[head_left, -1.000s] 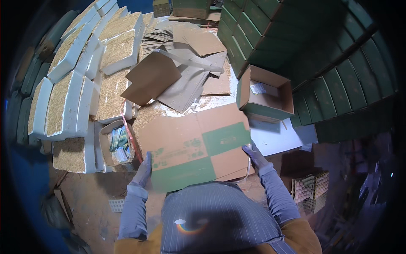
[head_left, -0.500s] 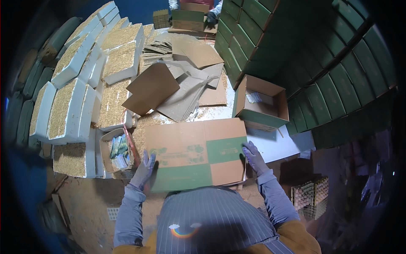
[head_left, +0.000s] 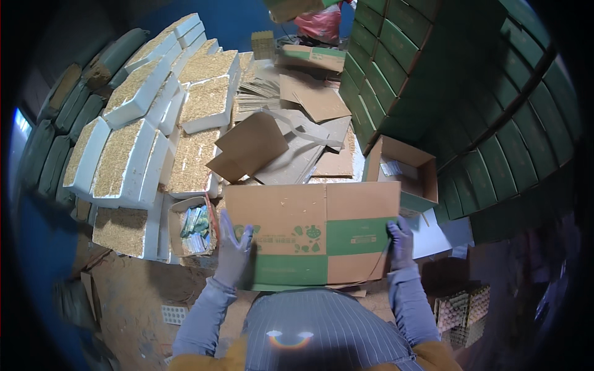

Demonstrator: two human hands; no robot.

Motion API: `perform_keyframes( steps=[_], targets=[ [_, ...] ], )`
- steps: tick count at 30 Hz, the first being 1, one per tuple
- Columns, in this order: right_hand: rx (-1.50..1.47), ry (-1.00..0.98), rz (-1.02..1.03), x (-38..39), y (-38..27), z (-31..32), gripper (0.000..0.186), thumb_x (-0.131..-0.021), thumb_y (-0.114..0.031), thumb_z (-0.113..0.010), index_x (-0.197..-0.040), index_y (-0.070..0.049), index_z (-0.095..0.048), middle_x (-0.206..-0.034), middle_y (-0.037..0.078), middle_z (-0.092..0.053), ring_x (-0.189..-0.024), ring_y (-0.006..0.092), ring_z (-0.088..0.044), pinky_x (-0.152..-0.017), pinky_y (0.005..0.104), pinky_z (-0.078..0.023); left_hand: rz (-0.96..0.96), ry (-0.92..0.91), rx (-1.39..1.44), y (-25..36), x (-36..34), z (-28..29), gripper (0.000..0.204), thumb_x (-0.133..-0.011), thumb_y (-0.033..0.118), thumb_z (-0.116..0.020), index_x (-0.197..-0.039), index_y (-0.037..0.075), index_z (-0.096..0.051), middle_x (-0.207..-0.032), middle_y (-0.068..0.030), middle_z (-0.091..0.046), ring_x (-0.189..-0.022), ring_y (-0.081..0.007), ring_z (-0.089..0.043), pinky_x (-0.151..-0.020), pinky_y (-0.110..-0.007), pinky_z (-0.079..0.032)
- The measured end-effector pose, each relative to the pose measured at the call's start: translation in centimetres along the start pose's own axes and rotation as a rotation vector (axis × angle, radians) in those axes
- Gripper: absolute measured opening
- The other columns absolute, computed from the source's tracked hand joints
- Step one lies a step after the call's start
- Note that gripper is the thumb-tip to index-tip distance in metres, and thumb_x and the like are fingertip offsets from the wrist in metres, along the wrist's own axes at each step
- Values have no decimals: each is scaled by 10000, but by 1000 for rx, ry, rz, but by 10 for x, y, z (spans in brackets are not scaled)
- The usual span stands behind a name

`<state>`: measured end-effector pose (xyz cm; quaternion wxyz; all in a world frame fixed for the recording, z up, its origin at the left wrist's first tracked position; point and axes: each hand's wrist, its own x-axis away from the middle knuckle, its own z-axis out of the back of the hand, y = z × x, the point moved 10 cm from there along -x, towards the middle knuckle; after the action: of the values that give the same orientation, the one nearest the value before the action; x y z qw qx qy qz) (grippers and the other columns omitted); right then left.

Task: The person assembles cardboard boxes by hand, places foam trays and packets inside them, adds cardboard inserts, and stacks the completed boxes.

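A flattened cardboard box [head_left: 288, 213], brown with green panels and printed green shapes, is tilted up in front of my apron. My left hand [head_left: 234, 252], in a pale glove, holds its left edge, thumb over the printed face and fingers stretched along the side. On the opposite edge my right hand [head_left: 402, 242], gloved too, has its fingers curled round the cardboard. The far sides of both grips are hidden. Just beyond the right corner stands an open carton [head_left: 385, 195] with a small pale packet [head_left: 390, 168] inside. Left of my left hand is a small box [head_left: 176, 232] of coloured packets [head_left: 196, 224].
White foam boxes [head_left: 158, 136] filled with husk-like material are stacked at left. Loose cardboard sheets [head_left: 253, 145] cover the table's middle. Green cartons [head_left: 390, 80] tower at right. Egg trays [head_left: 458, 312] stand low right. Another person's red garment [head_left: 318, 26] shows at the back.
The flattened box has risen closer to me and tilted up, with both hands moving along with it. My view has shifted left. At the back, the other person has lifted a carton.
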<state>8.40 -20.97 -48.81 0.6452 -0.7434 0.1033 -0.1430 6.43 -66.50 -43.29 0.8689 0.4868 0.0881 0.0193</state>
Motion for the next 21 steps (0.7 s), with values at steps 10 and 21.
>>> perform_keyframes(
  steps=[10,21],
  targets=[
    [782,195,867,46,-209,-20,455,-858,-155,-617,-1283,-40,-502,-1328,154,-480,-1265,261,-430,-1066,383,-309,-172,-517,-714,163,-61,34,416,-864,437,-634,-950,38,-716,-712,-107,-666,-645,-236,-637,-682,-373,-505],
    [1020,-295,1282,110,-188,-136,87,-747,-250,-606,-704,-219,-537,-743,-44,-525,-895,157,-550,-1060,519,-317,-496,-347,-858,192,-51,32,447,-909,373,-571,-1282,127,-553,-803,-147,-662,-706,-279,-655,-657,-358,-520]
  ],
)
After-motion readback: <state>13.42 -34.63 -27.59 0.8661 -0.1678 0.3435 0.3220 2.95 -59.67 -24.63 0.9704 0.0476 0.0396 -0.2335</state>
